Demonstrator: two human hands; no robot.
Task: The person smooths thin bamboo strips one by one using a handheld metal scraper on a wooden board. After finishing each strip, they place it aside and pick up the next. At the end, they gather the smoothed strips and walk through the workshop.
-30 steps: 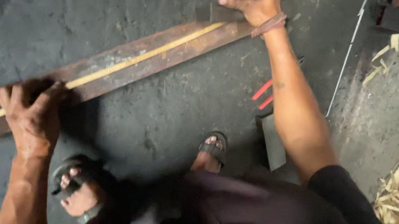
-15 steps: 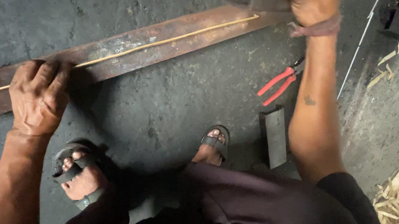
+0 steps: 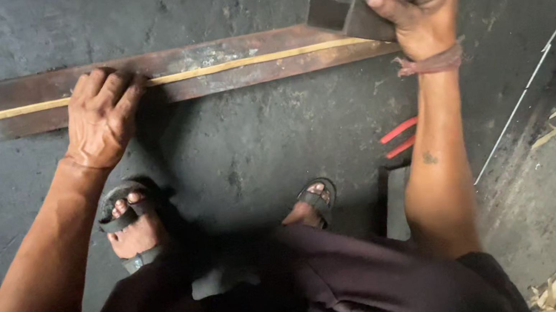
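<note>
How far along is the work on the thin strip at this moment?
Done: the pale strip lies along the rusty metal bar on the floor. In hand: the left hand pins the strip to the bar, while the right hand holds a dark flat blade raised above its right end. Left: no cut or split is visible in the strip.

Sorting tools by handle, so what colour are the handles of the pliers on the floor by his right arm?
Red; the pliers show only in the head view, partly hidden behind the right forearm.

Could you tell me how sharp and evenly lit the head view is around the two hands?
Head view: left hand on the thin strip is sharp; right hand and its dark block look slightly soft; light is dim and even, with shadow under the body.
</note>
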